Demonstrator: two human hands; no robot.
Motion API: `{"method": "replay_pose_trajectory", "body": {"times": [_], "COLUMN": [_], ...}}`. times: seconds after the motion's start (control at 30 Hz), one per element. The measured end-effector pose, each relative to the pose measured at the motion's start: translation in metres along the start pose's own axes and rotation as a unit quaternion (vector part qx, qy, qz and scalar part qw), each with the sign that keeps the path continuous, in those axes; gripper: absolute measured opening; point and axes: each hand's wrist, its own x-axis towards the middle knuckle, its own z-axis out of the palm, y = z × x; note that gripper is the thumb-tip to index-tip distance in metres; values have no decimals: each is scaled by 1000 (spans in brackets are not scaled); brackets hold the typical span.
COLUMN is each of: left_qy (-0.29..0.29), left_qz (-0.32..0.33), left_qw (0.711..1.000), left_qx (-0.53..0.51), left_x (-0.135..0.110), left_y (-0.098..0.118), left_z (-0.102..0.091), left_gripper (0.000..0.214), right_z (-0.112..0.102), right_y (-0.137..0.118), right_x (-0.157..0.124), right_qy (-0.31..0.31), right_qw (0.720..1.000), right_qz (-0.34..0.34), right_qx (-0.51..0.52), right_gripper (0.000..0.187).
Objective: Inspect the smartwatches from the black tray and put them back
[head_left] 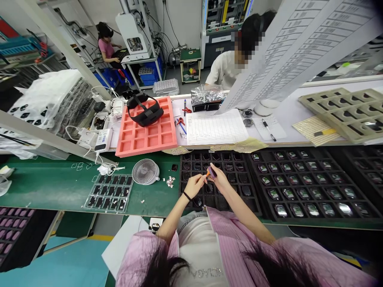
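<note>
My right hand [220,179] is closed on a small rounded piece [212,172] with a dark and purple surface. Fingers pinched, my left hand [195,186] holds a thin orange tool [207,174] against or very near that piece; its exact kind is too small to make out. Both hands meet above a black compartment tray [209,199], whose pockets hold dark rounded-square parts. To the right, another black tray [257,187] carries rows of similar parts with shiny faces.
A small round fan [145,172], scattered small labels [170,182] and a clear tray of black pieces [109,193] occupy the green bench left. Behind stand a pink tray [146,141] with a black headset [146,111], paper sheets [215,127] and beige trays [347,107]. Two people sit beyond.
</note>
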Motion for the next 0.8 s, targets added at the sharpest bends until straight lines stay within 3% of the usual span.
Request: {"method": "replay_pose_trajectory", "body": {"times": [0.23,0.43,0.57,0.8], "left_qy": [2,5,14,13], "left_qz": [3,9,14,16], "left_qw": [1000,1000,1000,999], "left_qx": [-9,-7,-19,-25], "left_x": [-2,-2,-3,-4], "left_y": [2,4,5,7], "left_z": [1,0,0,-2], "left_gripper": [55,58,58,56], "right_z": [5,10,12,10], "right_y": [-1,-4,-6,-9], "right_x": [1,-3,-6,-6], "right_qy": [-11,-84,-123,-108], "right_qw": [1000,996,986,986], "right_qz": [-4,25,76,89], "right_qx": [12,20,85,94], "right_gripper": [37,39,37,33]}}
